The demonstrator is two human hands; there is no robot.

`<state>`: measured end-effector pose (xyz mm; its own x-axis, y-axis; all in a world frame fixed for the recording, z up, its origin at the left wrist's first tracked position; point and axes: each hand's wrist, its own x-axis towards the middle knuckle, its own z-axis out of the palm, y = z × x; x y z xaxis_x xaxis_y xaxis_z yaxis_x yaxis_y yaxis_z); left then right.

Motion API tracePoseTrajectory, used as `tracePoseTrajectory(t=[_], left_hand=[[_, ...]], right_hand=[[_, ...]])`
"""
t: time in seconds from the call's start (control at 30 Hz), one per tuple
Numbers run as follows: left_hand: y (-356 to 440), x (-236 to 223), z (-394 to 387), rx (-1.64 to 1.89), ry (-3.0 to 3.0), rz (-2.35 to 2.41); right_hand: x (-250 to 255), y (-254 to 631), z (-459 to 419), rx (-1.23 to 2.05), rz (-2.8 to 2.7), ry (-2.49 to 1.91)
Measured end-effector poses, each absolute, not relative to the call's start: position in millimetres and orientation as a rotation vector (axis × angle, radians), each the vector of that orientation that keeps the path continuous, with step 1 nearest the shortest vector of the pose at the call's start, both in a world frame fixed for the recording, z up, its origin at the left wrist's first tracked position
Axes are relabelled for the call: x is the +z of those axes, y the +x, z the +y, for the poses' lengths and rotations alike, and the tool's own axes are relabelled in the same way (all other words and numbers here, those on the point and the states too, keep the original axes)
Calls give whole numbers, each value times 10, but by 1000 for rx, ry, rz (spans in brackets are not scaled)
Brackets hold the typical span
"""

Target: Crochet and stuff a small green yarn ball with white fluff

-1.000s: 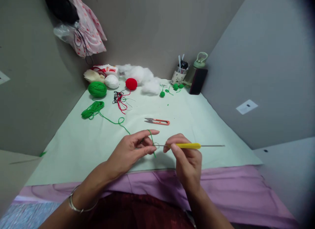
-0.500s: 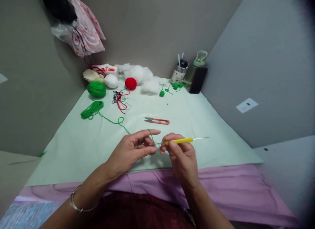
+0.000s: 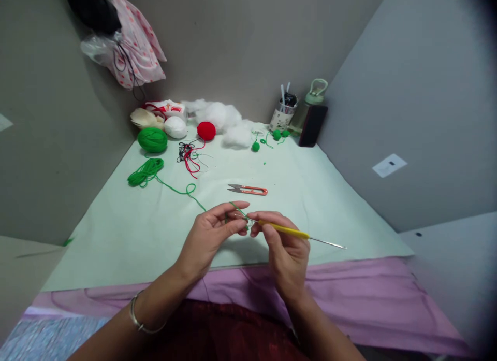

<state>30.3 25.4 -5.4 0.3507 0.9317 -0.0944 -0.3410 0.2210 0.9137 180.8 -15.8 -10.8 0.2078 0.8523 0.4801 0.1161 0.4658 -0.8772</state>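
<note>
My right hand [image 3: 285, 247] is closed on a crochet hook [image 3: 285, 229] with a yellow handle and a metal tip at each end. Its left tip reaches to the fingers of my left hand [image 3: 209, 236]. Green yarn [image 3: 198, 202] runs from the table to my left hand and passes over the raised index finger. Thumb and fingers of that hand pinch a small green piece of yarn work [image 3: 247, 227], mostly hidden by the fingertips. Beyond both hands lie thread snips [image 3: 250, 190] with orange handles, flat on the pale cloth.
At the back left are a green yarn ball [image 3: 152, 140], a loose green hank [image 3: 145, 173], a white ball [image 3: 175, 127] and a red ball [image 3: 206, 131]. White stuffing [image 3: 221, 117] lies along the wall. A phone [image 3: 312, 126] leans against a bottle [image 3: 315, 94] beside a pen cup [image 3: 282, 117].
The crochet hook has tilted, its right end swinging down and its left tip rising slightly. Both hands have shifted a little, and the yarn over my left index finger slants more.
</note>
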Motion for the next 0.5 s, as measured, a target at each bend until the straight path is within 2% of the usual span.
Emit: tracePoseTrajectory(t=[0.1, 0.23, 0.3, 0.37, 0.5], left_hand=[[364, -36, 226, 1073, 831, 736], [423, 17, 173, 1123, 765, 687], [430, 35, 154, 1080, 711, 660], [420, 42, 152, 971, 651, 615], [364, 33, 189, 835, 594, 549]], right_hand=[[-99, 1814, -181, 471, -1392, -974], [-149, 1873, -193, -22, -1732, -997], [-182, 1895, -190, -153, -1791, -988], [-197, 1902, -185, -68, -1730, -948], [-155, 1908, -181, 354, -1539, -906]])
